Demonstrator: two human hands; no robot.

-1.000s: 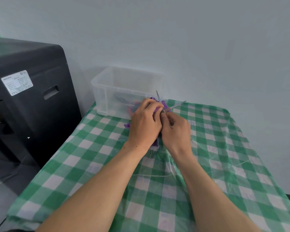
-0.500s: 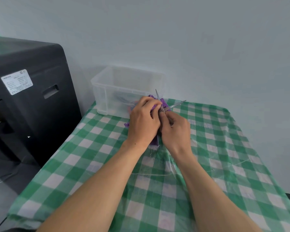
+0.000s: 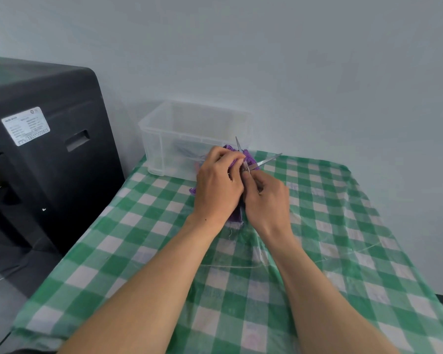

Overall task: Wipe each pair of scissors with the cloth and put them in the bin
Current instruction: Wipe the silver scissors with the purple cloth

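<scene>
A glossy green-and-white checked tablecloth (image 3: pixel 330 226) covers the table, set against a plain pale wall (image 3: pixel 317 72), with a black cabinet (image 3: pixel 49 175) to its left. The clear bin (image 3: pixel 159 139) sits at the far left corner. Just in front of it, the left hand (image 3: pixel 216 190) clutches the purple cloth (image 3: pixel 250 155) against the scissors (image 3: pixel 266 160), whose blades are spread and whose handles the right hand (image 3: pixel 266 200) grips.

The table (image 3: pixel 317 251) wore a green-and-white check cover, the cloth (image 3: pixel 250 157) was purple, the scissors (image 3: pixel 266 161) had silver-grey blades, the bin (image 3: pixel 161 139) was clear and milky, the cabinet (image 3: pixel 49 175) was black with a white label (image 3: pixel 25 125) printed in dark text, and the wall (image 3: pixel 292 60) was pale grey.
</scene>
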